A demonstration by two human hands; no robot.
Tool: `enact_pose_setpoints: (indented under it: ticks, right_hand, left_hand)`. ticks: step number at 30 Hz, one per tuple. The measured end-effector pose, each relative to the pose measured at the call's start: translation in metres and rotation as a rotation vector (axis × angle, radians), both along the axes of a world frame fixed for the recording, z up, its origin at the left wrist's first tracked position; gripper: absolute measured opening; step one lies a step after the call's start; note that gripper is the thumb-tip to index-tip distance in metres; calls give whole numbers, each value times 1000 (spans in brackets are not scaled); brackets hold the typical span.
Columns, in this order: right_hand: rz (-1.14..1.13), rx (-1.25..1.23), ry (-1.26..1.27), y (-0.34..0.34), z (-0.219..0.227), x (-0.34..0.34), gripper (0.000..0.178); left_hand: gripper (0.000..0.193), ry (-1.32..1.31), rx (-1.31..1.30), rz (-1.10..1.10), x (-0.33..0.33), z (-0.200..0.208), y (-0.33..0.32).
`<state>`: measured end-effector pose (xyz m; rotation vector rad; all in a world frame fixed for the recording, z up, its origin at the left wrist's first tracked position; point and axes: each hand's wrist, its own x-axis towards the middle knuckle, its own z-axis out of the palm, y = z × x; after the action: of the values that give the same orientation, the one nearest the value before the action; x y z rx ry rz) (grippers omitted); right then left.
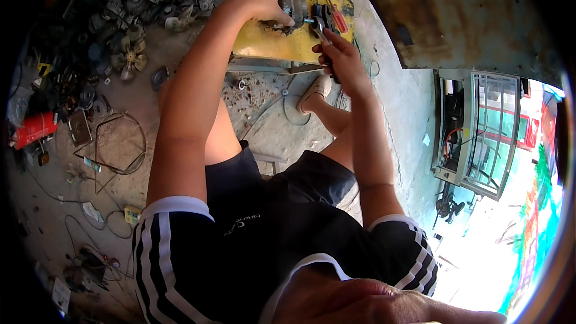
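Concrete floor (pixel 264 114), dusty and cracked, scattered with scrap under my low yellow table (pixel 264 42).

Far left lie a red canister (pixel 35 129), a plastic fan blade (pixel 129 57) and a bent wire hoop (pixel 120 144) among grey metal parts. My left hand (pixel 261 0) is curled tight around a small dull metal motor (pixel 294 7) that sits on the worn, stained tabletop. My right hand (pixel 339 54) is closed around a steel wrench (pixel 318 27) whose head meets the motor's shaft. A red-handled screwdriver (pixel 337 17) lies beside it. Right stands a rough plastered wall (pixel 408 132).

Screwdrivers (pixel 333 13) crowd the yellow board's (pixel 264 42) right edge; near edge open.
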<state>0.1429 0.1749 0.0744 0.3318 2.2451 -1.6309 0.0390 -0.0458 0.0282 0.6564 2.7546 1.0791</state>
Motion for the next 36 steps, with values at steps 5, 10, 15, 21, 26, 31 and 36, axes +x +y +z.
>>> enact_pose_setpoints:
  ticks: [5,10,15,21,26,31,36]
  right_hand:
    - [515,425,-322,13,66,-68,33]
    - [737,630,-539,-4,85,-116,16]
    - [882,776,-820,-19,74,-153,11]
    - [854,686,-1291,-19,36,-208,16]
    - [910,704,-1094,-4,33,-191,11]
    - [913,750,-821,13,22,-170,11]
    - [739,852,-348,-14,70,-86,19]
  left_hand:
    - [90,-63,45,-37,-1,1,4]
    - [89,-123,53,-65,2,7,8]
    - [88,-46,37,-88,2,3,7]
    - [75,112,6,110,3,-18,35]
    - [43,159,195,424,21,-21,78]
    - [36,270,126,491,22,-29,85]
    - [37,235,122,494,14,-32,80]
